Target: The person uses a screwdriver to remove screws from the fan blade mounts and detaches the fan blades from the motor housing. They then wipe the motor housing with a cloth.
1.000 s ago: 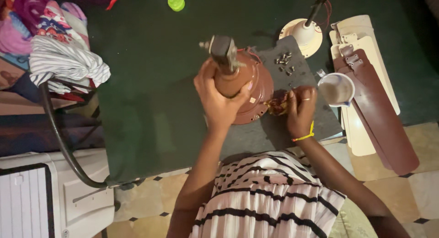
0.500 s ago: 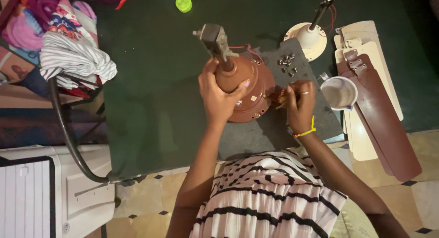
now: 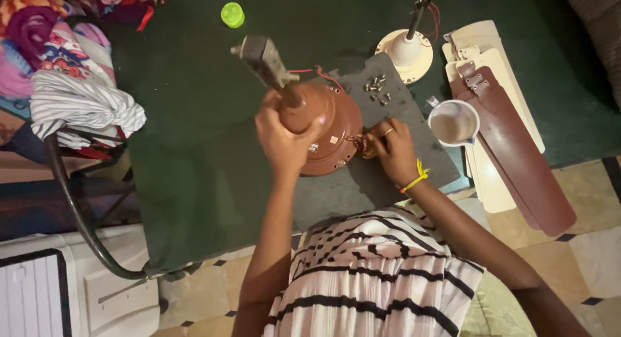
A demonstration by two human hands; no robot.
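A brown ceiling fan motor (image 3: 330, 127) with a grey-capped down rod (image 3: 262, 55) stands on a grey slab (image 3: 401, 162) on the dark green table (image 3: 194, 149). My left hand (image 3: 281, 140) grips the motor's brown canopy at the base of the rod. My right hand (image 3: 391, 149) presses against the motor's right edge, its fingers closed on a small brownish part there; what the part is I cannot make out. Red wires come out at the motor's top.
Several small screws (image 3: 376, 88) lie on the slab's far corner. A white fan canopy with rod (image 3: 407, 52), a white cup (image 3: 453, 125), cream and brown fan blades (image 3: 504, 143), a green cap (image 3: 232, 14) and piled clothes (image 3: 71, 85) surround the work.
The view shifted, so everything sits further left. The rod now tilts more to the left. My right hand has closed in on the motor's edge; my left hand keeps its grip.
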